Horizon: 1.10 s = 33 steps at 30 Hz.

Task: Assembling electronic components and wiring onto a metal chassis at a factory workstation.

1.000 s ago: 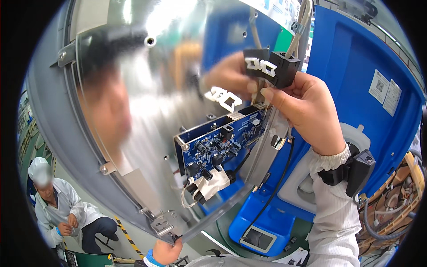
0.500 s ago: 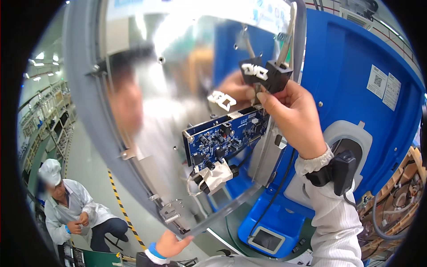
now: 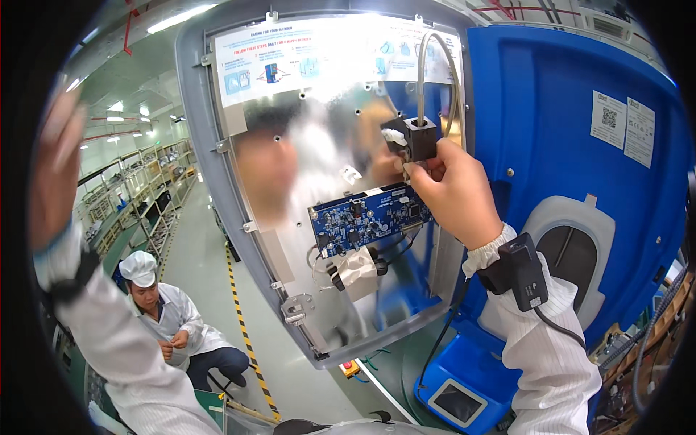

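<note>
My right hand (image 3: pixel 458 192) is closed at a black block-shaped ferrite core (image 3: pixel 420 138), its thumb and fingers pinching just below it. A grey cable (image 3: pixel 421 80) rises out of the core and loops over to the right. Behind them stands a mirror-like metal panel (image 3: pixel 319 163), which reflects the hand and the core. Just below my fingertips a blue circuit board (image 3: pixel 362 221) is mounted on the panel. A small white clip (image 3: pixel 351 174) sits above the board. My left hand (image 3: pixel 54 159) is raised at the far left, blurred, with its fingers stretched upward and nothing visible in it.
The panel has a grey frame (image 3: pixel 206 130). A large blue housing (image 3: pixel 540 94) stands on the right, above a blue base with a dark screen (image 3: pixel 457 402). A person in white (image 3: pixel 170 319) crouches at lower left, near a striped floor line (image 3: pixel 243 326). Shelves line the left.
My left hand has left the panel's lower edge and risen to the far left. My right hand stays at the core. The view has drawn back, showing more of the panel's top.
</note>
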{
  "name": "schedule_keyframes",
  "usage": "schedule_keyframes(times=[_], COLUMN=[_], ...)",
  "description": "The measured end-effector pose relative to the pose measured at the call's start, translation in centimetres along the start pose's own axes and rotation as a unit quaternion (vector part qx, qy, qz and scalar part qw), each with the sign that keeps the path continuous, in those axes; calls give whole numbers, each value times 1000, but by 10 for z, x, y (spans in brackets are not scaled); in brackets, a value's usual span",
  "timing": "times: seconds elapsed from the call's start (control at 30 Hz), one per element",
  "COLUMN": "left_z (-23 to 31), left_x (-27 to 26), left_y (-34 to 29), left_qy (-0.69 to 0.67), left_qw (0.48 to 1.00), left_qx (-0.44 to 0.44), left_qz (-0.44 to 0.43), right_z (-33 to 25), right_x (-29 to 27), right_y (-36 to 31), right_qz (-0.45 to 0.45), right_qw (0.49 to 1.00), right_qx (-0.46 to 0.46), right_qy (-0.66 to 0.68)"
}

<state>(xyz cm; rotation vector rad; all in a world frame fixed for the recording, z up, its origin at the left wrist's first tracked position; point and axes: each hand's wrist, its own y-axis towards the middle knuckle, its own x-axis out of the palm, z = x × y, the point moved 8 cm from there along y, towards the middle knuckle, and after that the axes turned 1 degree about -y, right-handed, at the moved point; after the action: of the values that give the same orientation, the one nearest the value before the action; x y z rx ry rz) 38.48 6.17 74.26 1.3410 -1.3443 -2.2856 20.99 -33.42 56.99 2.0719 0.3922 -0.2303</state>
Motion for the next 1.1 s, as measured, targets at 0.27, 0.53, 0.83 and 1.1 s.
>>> schedule_keyframes(times=[0.27,0.53,0.83,1.1], left_z=[-96,-124,-106,-109], left_x=[235,251,260,259], left_y=[179,183,172,163], left_qy=[392,204,222,138], left_qw=[915,973,964,971], left_qx=[-76,-106,-133,-193], left_qz=[-59,-35,-69,-14], right_z=[7,10,11,11], right_x=[4,3,2,6], right_y=[0,0,1,2], right_qz=[-18,11,47,52], right_qw=[999,999,998,998], right_qx=[25,10,-21,-20], right_qy=[-16,-29,22,31])
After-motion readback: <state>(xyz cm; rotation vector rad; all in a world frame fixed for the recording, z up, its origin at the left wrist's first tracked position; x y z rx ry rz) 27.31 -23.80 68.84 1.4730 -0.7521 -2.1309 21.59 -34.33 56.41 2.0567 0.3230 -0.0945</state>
